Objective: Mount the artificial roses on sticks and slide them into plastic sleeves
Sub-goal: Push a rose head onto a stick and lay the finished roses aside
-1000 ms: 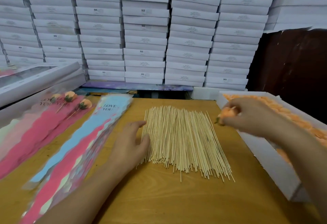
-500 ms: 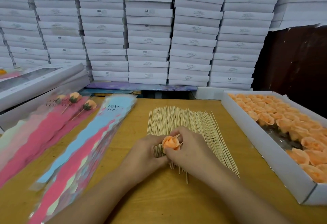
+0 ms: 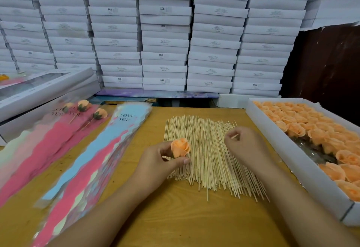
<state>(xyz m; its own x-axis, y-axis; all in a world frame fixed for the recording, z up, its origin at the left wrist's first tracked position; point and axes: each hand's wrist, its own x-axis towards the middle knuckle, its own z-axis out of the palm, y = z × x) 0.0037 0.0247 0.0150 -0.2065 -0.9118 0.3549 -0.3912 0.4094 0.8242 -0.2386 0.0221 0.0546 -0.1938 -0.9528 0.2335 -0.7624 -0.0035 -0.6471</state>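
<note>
My left hand point(image 3: 159, 161) holds an orange artificial rose point(image 3: 180, 147) between thumb and fingers, over the left edge of a spread pile of thin wooden sticks point(image 3: 210, 155). My right hand point(image 3: 243, 145) hovers over the right side of the pile with fingers curled; something small and pale sits at its fingertips, and I cannot tell what it is. A stack of blue and pink "LOVE YOU" plastic sleeves point(image 3: 101, 149) lies left of the sticks.
A white tray point(image 3: 292, 157) full of orange roses runs along the right. Pink sleeves point(image 3: 39, 149) with finished roses on sticks point(image 3: 97, 115) lie at far left. White boxes point(image 3: 165, 42) are stacked high behind the wooden table point(image 3: 185, 223).
My right hand brought a rose from the tray to the middle, my left hand took it, and the hands have since parted, the right moving back over the sticks.
</note>
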